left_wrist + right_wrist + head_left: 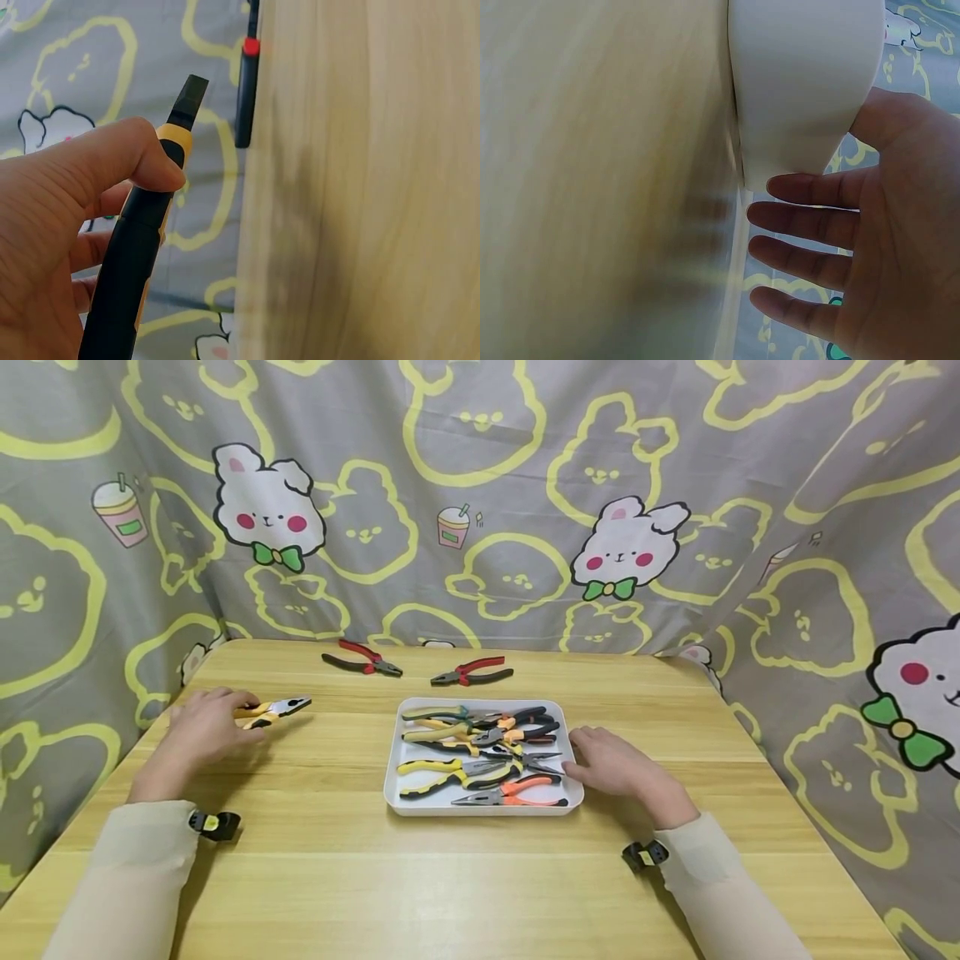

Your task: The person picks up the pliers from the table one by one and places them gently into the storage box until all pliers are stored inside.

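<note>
My left hand grips a pair of combination pliers with yellow and black handles at the left of the table. The silver jaws point right, away from the hand. In the left wrist view, the thumb lies along the dark handle and the other fingers are behind it. My right hand is at the right side of a white tray. Its fingers are extended in the right wrist view, with the thumb and index finger at the tray wall. Several pliers lie in the tray.
Two combination pliers with red and black handles lie at the back of the wooden table, one on the left and one nearer the middle. A grey patterned curtain hangs behind the table and along its sides.
</note>
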Demonstrator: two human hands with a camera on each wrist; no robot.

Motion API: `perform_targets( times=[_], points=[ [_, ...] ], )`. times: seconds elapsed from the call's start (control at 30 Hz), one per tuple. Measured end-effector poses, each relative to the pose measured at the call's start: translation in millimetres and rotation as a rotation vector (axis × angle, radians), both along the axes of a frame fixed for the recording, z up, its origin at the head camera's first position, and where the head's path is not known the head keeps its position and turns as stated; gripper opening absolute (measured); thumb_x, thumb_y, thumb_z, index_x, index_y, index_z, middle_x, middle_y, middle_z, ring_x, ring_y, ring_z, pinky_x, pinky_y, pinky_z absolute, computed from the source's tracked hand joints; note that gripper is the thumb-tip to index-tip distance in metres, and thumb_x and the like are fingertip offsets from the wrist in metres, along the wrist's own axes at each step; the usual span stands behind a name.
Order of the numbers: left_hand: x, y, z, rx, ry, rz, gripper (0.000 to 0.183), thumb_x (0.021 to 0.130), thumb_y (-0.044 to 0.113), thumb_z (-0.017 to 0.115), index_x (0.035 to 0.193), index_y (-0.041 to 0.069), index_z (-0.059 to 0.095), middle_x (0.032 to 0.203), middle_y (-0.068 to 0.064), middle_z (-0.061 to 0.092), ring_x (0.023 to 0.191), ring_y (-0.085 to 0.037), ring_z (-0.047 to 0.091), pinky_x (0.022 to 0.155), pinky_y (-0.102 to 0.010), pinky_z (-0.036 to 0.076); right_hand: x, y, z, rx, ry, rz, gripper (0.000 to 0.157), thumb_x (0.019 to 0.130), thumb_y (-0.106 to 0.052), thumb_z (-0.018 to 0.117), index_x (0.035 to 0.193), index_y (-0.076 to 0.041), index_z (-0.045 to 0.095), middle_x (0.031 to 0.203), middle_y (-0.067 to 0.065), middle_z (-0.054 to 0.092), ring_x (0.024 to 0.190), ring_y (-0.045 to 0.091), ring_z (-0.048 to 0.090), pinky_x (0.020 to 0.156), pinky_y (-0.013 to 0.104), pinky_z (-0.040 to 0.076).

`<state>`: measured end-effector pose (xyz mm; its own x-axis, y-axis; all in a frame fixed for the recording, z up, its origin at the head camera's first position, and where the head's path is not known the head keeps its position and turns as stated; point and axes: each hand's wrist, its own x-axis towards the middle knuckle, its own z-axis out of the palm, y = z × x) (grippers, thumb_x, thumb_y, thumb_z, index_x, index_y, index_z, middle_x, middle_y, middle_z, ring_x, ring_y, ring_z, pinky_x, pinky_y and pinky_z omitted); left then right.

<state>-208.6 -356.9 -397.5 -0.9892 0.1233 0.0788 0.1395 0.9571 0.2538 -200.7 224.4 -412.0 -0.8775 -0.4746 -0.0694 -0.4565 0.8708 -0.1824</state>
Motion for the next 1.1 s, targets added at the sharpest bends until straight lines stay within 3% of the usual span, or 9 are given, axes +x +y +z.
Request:
perform_targets(
  times=[0.23, 0.6, 0.9, 1.1],
  points=[
    [1.6, 14.1, 4.1, -0.010, 0.020, -0.039, 0.055, 0.082, 0.033, 0.075, 0.125, 0.002, 0.059, 0.128, -0.031, 0.049, 0.112, -0.054, 0.039, 0.079, -0.069, 0.030, 1.8, -0.9, -0.4, -0.003, -0.004, -0.006, 0.040, 0.093, -0.034, 0.062, 0.118, -0.003, 0.057, 0.104, 0.008, 0.059, 0.099, 0.028, 0.058, 0.089, 0.047, 0.047],
    [6.3, 46.7, 15.8, -0.006, 0.035, -0.094, 0.052, 0.084, 0.031, 0.074, 0.126, 0.005, 0.059, 0.129, -0.026, 0.051, 0.118, -0.052, 0.038, 0.086, -0.073, 0.029, 1.5, -0.6, 1.3, -0.003, -0.014, -0.010, 0.040, 0.093, -0.034, 0.062, 0.118, -0.003, 0.056, 0.104, 0.008, 0.059, 0.099, 0.028, 0.057, 0.089, 0.048, 0.047],
    [4.2, 78.9, 21.2, -0.033, 0.111, -0.147, 0.048, 0.080, 0.030, 0.077, 0.120, 0.005, 0.063, 0.120, -0.021, 0.058, 0.111, -0.046, 0.045, 0.082, -0.065, 0.036, -0.5, 0.6, -1.1, -0.002, -0.029, -0.012, 0.040, 0.094, -0.035, 0.061, 0.119, -0.004, 0.056, 0.108, 0.010, 0.060, 0.103, 0.030, 0.057, 0.092, 0.048, 0.046],
    [-0.6, 106.7, 31.2, -0.056, 0.114, -0.199, 0.047, 0.079, 0.029, 0.075, 0.119, 0.007, 0.065, 0.117, -0.017, 0.061, 0.108, -0.041, 0.049, 0.081, -0.060, 0.039, -1.3, 0.8, -1.5, -0.002, -0.029, -0.018, 0.041, 0.094, -0.035, 0.061, 0.120, -0.004, 0.056, 0.107, 0.009, 0.060, 0.103, 0.030, 0.057, 0.092, 0.049, 0.047]
  ],
)
